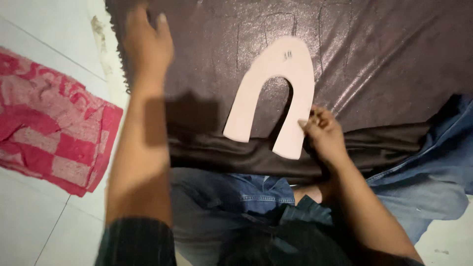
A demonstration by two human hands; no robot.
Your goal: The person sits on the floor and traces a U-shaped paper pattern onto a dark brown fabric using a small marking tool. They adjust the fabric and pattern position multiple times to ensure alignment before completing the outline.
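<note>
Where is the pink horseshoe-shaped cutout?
In the head view, the U-shaped pink template lies on the dark brown shiny sheet, right of centre, its lower right leg at the right hand.

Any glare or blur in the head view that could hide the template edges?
Head view: glare streaks the dark sheet upper right; the left hand is motion-blurred and its forearm throws a hard shadow; the pale U-shaped template reads clearly, pinched by the right hand.
</note>
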